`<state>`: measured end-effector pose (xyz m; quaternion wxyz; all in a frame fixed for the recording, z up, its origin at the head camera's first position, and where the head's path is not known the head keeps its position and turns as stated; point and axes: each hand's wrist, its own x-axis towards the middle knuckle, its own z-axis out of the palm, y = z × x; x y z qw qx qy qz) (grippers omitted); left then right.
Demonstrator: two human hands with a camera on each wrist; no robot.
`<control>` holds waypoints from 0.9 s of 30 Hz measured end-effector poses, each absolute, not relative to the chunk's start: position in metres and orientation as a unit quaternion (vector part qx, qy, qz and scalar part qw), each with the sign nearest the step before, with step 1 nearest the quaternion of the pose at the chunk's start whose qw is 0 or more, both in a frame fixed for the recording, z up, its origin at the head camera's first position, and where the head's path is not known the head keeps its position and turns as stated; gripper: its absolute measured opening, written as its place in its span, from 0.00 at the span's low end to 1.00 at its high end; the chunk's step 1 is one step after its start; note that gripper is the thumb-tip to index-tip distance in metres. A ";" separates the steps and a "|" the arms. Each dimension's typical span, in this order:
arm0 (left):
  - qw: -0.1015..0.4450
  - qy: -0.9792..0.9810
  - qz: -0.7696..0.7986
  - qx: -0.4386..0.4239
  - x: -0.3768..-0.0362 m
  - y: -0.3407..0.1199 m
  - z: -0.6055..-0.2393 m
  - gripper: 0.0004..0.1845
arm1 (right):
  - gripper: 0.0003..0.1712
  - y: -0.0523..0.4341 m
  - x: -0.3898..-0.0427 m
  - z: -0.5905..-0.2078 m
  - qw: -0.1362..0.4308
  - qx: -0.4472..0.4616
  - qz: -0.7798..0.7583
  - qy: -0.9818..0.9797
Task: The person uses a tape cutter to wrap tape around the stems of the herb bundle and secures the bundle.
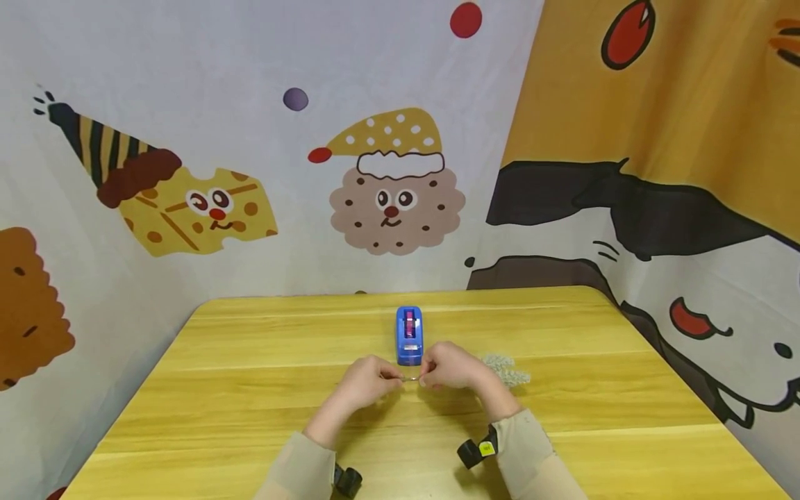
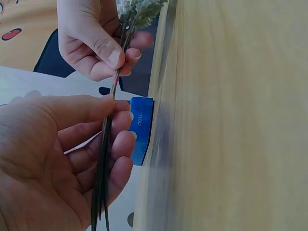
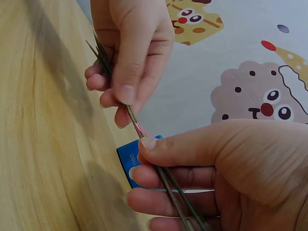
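Above the yellow wooden table (image 1: 250, 389): both hands pinch a bundle of thin dark green stems.

Left hand (image 1: 365, 383) and right hand (image 1: 451, 366) each grip the stems (image 3: 144, 139) between thumb and fingers. A pink tape band (image 3: 139, 129) shows between the grips, so binding looks begun, not finished. Stems lie left to right, fluffy pale heads (image 1: 507, 370) toward the right. Blue tape dispenser (image 1: 409, 335) stands just behind.

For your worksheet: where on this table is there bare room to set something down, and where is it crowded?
Bare wood lies left of the left hand out to the table edge, and right of the flower heads. It is crowded mid-table: both hands, right hand, pinch stems before the tape dispenser.
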<state>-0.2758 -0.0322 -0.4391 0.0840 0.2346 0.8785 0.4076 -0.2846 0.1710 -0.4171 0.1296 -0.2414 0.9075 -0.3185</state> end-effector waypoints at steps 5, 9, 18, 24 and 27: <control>0.091 0.878 0.393 0.259 -0.275 -0.033 -0.441 0.10 | 0.06 0.171 -0.284 -0.420 0.136 -0.230 -0.319 0.909; 0.083 0.877 0.383 0.277 -0.274 -0.033 -0.440 0.09 | 0.05 0.171 -0.283 -0.422 0.135 -0.230 -0.312 0.912; 0.056 0.891 0.365 0.263 -0.274 -0.031 -0.436 0.07 | 0.06 0.170 -0.285 -0.420 0.119 -0.233 -0.294 0.919; 0.038 0.896 0.355 0.263 -0.276 -0.031 -0.436 0.07 | 0.04 0.169 -0.284 -0.418 0.123 -0.228 -0.307 0.916; 0.037 0.896 0.361 0.257 -0.276 -0.033 -0.436 0.07 | 0.02 0.170 -0.285 -0.416 0.124 -0.229 -0.313 0.913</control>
